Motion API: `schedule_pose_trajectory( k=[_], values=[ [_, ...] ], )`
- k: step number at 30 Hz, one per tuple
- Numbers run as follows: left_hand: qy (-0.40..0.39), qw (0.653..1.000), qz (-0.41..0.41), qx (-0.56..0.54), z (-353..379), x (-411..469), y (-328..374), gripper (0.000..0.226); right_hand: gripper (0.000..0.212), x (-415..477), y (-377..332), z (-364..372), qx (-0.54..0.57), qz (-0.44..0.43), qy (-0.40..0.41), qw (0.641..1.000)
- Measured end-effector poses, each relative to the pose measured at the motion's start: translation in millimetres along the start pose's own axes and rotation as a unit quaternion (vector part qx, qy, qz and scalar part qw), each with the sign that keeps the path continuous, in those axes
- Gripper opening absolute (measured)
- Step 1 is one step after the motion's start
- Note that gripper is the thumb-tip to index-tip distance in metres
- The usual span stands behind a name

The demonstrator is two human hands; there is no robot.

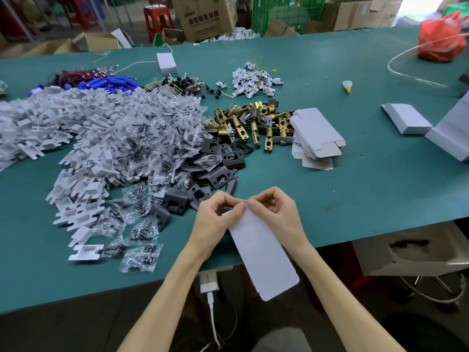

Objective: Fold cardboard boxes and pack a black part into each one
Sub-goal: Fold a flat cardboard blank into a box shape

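A flat white cardboard box blank slants from my hands down past the front edge of the green table. My left hand pinches its far end from the left. My right hand pinches the same end from the right, thumbs nearly meeting. Black metal parts lie in a heap just beyond my hands. A stack of flat white box blanks sits further back to the right.
Left of centre spreads a big pile of white plastic pieces and clear screw bags. Brass latches lie behind the black parts. Folded white boxes stand at the right, a red bag at the far right.
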State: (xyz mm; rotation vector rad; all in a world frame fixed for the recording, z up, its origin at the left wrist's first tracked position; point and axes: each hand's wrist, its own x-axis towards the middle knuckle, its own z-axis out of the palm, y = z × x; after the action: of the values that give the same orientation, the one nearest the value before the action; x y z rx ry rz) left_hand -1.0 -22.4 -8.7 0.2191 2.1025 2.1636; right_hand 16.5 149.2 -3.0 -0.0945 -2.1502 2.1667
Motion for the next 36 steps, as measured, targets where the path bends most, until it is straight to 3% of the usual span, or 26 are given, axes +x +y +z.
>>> schedule_pose_trajectory(
  k=[5,10,19,36],
  values=[
    [-0.002,1.0,-0.002,0.003,-0.3,0.1,0.7,0.015,0.021,1.5,0.1,-0.3,0.032,0.009,0.022,0.999],
    [0.019,1.0,-0.001,0.0,-1.0,1.0,1.7,0.015,0.018,0.8,0.6,-3.5,0.019,0.012,-0.01,1.0],
    [0.035,0.999,-0.011,0.002,2.1,0.6,3.5,0.015,0.033,-2.5,-0.4,-2.1,0.004,0.002,-0.02,1.0],
    [0.015,1.0,-0.001,0.01,-0.4,0.7,4.2,0.015,0.025,-1.9,1.5,-3.2,0.011,-0.001,-0.018,1.0]
  ],
)
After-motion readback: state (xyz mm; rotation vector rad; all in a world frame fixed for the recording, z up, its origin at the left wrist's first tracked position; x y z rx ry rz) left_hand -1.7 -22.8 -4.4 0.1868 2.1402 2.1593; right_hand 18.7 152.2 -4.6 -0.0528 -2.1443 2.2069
